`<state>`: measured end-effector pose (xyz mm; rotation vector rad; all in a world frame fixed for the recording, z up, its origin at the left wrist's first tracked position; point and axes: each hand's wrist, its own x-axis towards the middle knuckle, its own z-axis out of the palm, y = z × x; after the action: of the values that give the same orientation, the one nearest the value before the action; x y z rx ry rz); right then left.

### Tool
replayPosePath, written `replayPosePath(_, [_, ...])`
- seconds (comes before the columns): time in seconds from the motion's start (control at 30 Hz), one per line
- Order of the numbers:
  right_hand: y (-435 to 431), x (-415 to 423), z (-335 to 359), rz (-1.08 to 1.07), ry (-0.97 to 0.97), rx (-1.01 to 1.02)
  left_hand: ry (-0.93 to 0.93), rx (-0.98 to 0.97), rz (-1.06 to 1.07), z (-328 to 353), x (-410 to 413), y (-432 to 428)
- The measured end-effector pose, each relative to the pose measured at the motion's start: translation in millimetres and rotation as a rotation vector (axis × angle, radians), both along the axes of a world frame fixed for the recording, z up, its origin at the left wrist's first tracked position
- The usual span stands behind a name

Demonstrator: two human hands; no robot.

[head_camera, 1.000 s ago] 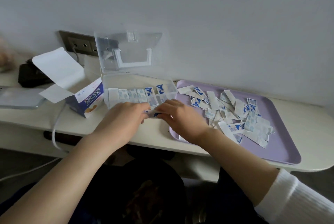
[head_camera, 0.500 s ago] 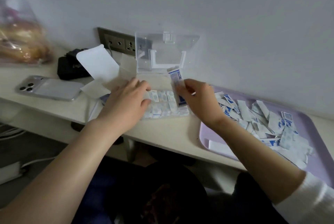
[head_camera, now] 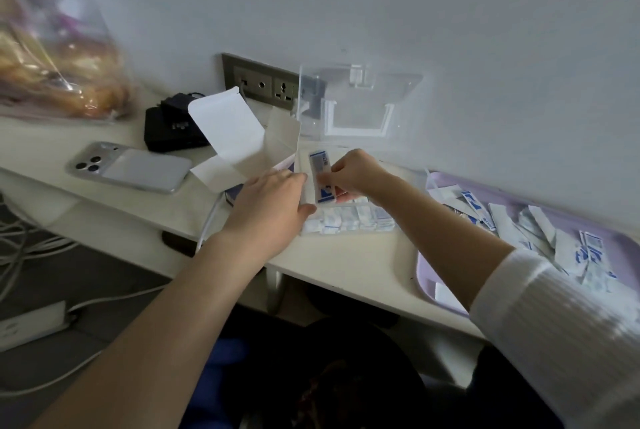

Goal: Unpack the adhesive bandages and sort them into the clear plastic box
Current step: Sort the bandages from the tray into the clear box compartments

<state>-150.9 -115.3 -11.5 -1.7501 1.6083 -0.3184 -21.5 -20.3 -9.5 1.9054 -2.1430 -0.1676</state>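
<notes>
The clear plastic box (head_camera: 349,224) sits on the desk with its lid (head_camera: 360,99) standing open against the wall; several wrapped bandages lie in rows inside it. My right hand (head_camera: 353,174) pinches a white-and-blue wrapped bandage (head_camera: 322,177) upright over the box's left end. My left hand (head_camera: 273,200) rests at the box's left edge, thumb against its corner, fingers loosely bent. A pile of loose wrapped bandages (head_camera: 540,231) lies on the purple tray (head_camera: 429,276) to the right. The opened bandage carton (head_camera: 242,137) stands just left of the box, flaps up.
A silver phone (head_camera: 131,165) lies face down on the desk at left, with a black charger (head_camera: 173,127) behind it. A plastic bag of bread (head_camera: 59,57) stands far left. Wall sockets (head_camera: 266,85) sit behind the carton. Cables and a power strip (head_camera: 31,324) lie on the floor.
The view has swung left and closer. My right hand has carried the bandage from the box's middle to its left end. My left hand stays at the box's left edge.
</notes>
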Motion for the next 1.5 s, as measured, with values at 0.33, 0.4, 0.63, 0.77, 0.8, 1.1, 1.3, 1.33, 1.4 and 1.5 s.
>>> replayPosePath(0.33, [0.3,20.6,-5.9,0.102,0.290,-0.026,0.025,0.059,0.019,-5.2,-1.9,-1.9])
replayPosePath(0.4, [1.1,20.6,-6.5,0.124,0.299,-0.030,0.022,0.074,0.021,-5.4,-2.2,-1.5])
replayPosePath(0.63, [3.2,19.8,-3.9,0.123,0.258,-0.038,0.030,0.070,0.023,-7.7,-3.6,-1.4])
replayPosePath(0.77, [3.8,18.0,-1.9,0.106,0.212,0.007,0.045,0.056,0.019,-8.4,-4.5,-0.8])
replayPosePath(0.8, [4.4,17.3,-1.4,0.117,0.220,0.008,0.045,0.054,0.021,-8.5,-4.8,-0.6])
replayPosePath(1.1, [29.8,-12.8,6.9,0.118,0.227,-0.366,-0.068,-0.024,0.037,-0.8,-21.7,5.2])
replayPosePath(1.3, [70.3,-70.4,-3.2,-0.040,0.102,-0.692,0.009,-0.244,-0.142,7.4,-59.2,13.1])
replayPosePath(1.33, [76.7,-83.0,-6.6,-0.070,0.098,-0.691,0.019,-0.261,-0.181,5.3,-67.6,14.2])
replayPosePath(1.4, [85.2,-106.8,-13.7,-0.135,0.114,-0.659,0.032,-0.266,-0.253,-0.9,-82.6,16.6])
replayPosePath(1.5, [92.7,-139.4,-20.8,-0.177,0.185,-0.589,0.027,-0.210,-0.369,-11.0,-104.7,21.4])
